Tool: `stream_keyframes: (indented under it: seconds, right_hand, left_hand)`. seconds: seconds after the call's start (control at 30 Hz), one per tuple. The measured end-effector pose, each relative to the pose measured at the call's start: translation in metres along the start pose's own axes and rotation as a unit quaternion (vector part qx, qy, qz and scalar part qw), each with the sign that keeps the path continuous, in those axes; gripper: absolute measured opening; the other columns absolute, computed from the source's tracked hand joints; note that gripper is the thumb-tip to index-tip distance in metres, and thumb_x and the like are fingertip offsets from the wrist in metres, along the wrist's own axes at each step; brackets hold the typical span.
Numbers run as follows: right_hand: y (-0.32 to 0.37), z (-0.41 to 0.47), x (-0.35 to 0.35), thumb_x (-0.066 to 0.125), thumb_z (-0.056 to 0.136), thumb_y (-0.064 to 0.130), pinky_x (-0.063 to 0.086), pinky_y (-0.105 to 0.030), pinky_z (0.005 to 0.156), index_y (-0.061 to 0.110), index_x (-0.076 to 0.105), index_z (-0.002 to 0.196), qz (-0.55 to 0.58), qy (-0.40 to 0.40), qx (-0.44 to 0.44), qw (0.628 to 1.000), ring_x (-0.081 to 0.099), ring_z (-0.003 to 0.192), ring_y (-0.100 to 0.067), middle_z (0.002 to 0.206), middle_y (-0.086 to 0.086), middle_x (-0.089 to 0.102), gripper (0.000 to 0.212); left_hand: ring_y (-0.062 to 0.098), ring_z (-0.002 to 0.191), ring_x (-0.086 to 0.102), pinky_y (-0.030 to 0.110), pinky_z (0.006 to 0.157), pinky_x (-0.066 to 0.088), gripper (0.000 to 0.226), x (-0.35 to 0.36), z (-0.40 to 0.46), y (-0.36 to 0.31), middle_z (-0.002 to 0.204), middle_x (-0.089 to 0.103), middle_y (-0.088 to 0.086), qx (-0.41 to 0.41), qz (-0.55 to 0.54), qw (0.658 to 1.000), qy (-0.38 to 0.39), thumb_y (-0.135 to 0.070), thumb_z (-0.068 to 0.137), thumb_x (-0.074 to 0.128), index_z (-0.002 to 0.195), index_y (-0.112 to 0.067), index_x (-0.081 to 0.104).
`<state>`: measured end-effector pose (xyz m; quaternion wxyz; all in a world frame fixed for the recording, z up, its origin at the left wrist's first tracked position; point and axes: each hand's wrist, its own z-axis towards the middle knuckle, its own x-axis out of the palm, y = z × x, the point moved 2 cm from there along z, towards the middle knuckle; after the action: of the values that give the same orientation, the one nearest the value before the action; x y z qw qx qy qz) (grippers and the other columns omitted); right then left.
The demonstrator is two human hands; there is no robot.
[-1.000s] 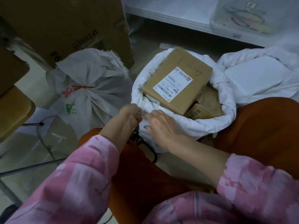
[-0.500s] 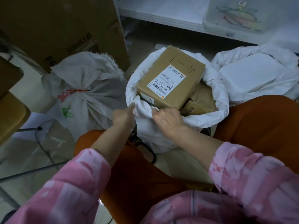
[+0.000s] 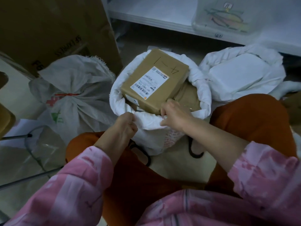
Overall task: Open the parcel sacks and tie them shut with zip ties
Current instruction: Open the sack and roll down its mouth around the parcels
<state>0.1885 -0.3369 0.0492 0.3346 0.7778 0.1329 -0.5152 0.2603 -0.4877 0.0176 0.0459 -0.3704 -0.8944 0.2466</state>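
Your left hand (image 3: 125,123) and right hand (image 3: 175,115) each pinch the near rolled rim of the open white sack (image 3: 202,88), fingers curled on the fabric. It stands between your knees, holding a labelled brown parcel (image 3: 154,82). At left sits a tied sack (image 3: 73,95) bound by a red zip tie (image 3: 66,94).

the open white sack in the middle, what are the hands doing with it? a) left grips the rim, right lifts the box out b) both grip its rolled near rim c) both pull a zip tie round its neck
b: the left hand and the right hand each pinch the rolled near rim of the open white sack; the labelled box lies inside, and no tie is on this sack.
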Motion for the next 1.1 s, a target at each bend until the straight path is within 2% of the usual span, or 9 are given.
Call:
stream_keyframes:
  seconds: [0.2, 0.33, 0.4, 0.5, 0.7, 0.8, 0.87, 0.97, 1.1]
  right_hand:
    - [-0.013, 0.009, 0.007, 0.066, 0.084, 0.013, 0.031, -0.026, 0.055, 0.015, 0.048, 0.08, -0.183, 0.069, -0.006, 0.981, 0.047, 0.071, -0.015, 0.089, -0.001, 0.054, 0.019]
    - [-0.004, 0.006, 0.011, 0.053, 0.09, 0.007, 0.03, -0.028, 0.064, 0.012, 0.059, 0.104, -0.289, 0.055, -0.107, 0.95, 0.06, 0.099, -0.023, 0.104, -0.004, 0.065, 0.016]
    - [-0.003, 0.002, 0.018, 0.059, 0.084, 0.006, 0.025, -0.025, 0.049, 0.012, 0.061, 0.104, -0.302, 0.0, -0.16, 0.94, 0.066, 0.082, -0.022, 0.091, -0.005, 0.068, 0.021]
    - [-0.003, -0.003, 0.025, 0.086, 0.036, 0.002, 0.016, -0.012, 0.043, 0.007, 0.065, 0.06, -0.289, -0.068, -0.215, 0.931, 0.052, 0.032, -0.017, 0.045, -0.005, 0.056, 0.033]
    - [-0.009, -0.015, 0.034, 0.087, 0.034, 0.005, 0.017, -0.016, 0.04, 0.009, 0.063, 0.053, -0.306, -0.085, -0.212, 0.924, 0.048, 0.029, -0.017, 0.044, -0.004, 0.053, 0.031]
    - [-0.013, -0.019, 0.029, 0.069, 0.074, 0.007, 0.03, -0.027, 0.049, 0.006, 0.064, 0.085, -0.263, -0.037, -0.176, 0.948, 0.065, 0.066, -0.025, 0.08, -0.01, 0.066, 0.012]
    - [-0.014, -0.014, 0.019, 0.059, 0.087, 0.019, 0.034, -0.03, 0.058, 0.011, 0.059, 0.087, -0.177, 0.023, -0.094, 0.98, 0.062, 0.084, -0.027, 0.093, -0.007, 0.063, 0.008]
    - [-0.021, -0.001, -0.006, 0.066, 0.078, 0.054, 0.032, -0.026, 0.055, 0.017, 0.045, 0.06, 0.007, 0.0, 0.02, 1.0, 0.051, 0.069, -0.019, 0.071, 0.002, 0.05, 0.046]
    - [-0.048, 0.015, -0.027, 0.06, 0.089, 0.03, 0.038, -0.029, 0.066, 0.01, 0.057, 0.086, -0.077, -0.052, 0.084, 0.992, 0.056, 0.084, -0.022, 0.09, -0.005, 0.06, 0.02]
  left_hand:
    - [0.005, 0.038, 0.027, 0.01, 0.028, 0.018, 0.026, -0.014, 0.001, 0.006, 0.057, 0.027, -0.003, -0.051, -0.083, 0.995, -0.008, 0.01, 0.064, 0.03, 0.059, -0.015, 0.027]
    - [0.017, 0.056, 0.046, 0.019, 0.037, 0.036, 0.023, -0.02, -0.011, -0.002, 0.075, 0.05, 0.009, 0.075, 0.118, 0.986, -0.095, 0.004, 0.081, 0.047, 0.099, -0.008, 0.057]
    - [0.025, 0.088, 0.057, 0.032, 0.063, 0.047, 0.036, -0.024, -0.019, -0.008, 0.11, 0.056, 0.01, 0.309, 0.311, 0.877, -0.195, -0.008, 0.081, 0.061, 0.116, -0.01, 0.053]
    - [0.022, 0.1, 0.057, 0.034, 0.075, 0.045, 0.029, -0.009, -0.046, -0.009, 0.121, 0.054, 0.0, 0.535, 0.519, 0.655, -0.123, -0.021, 0.082, 0.065, 0.111, -0.021, 0.059]
    - [0.023, 0.105, 0.06, 0.031, 0.081, 0.045, 0.025, 0.03, -0.023, -0.003, 0.113, 0.063, 0.004, 0.477, 0.745, 0.459, -0.074, -0.027, 0.086, 0.062, 0.111, -0.021, 0.062]
    - [0.024, 0.102, 0.063, 0.031, 0.077, 0.047, 0.02, 0.043, -0.018, 0.004, 0.107, 0.066, 0.005, 0.482, 0.797, 0.348, -0.102, -0.022, 0.087, 0.057, 0.106, -0.018, 0.061]
    - [0.024, 0.099, 0.065, 0.031, 0.076, 0.047, 0.019, 0.042, -0.013, 0.009, 0.106, 0.067, 0.004, 0.491, 0.794, 0.338, -0.116, -0.019, 0.089, 0.053, 0.106, -0.019, 0.061]
    - [0.022, 0.098, 0.065, 0.031, 0.078, 0.046, 0.024, 0.034, -0.003, 0.016, 0.109, 0.064, 0.001, 0.494, 0.781, 0.353, -0.146, -0.014, 0.091, 0.046, 0.109, -0.021, 0.06]
    - [0.023, 0.098, 0.063, 0.031, 0.078, 0.046, 0.025, 0.031, 0.004, 0.02, 0.111, 0.061, 0.002, 0.479, 0.781, 0.377, -0.131, -0.011, 0.09, 0.044, 0.111, -0.018, 0.056]
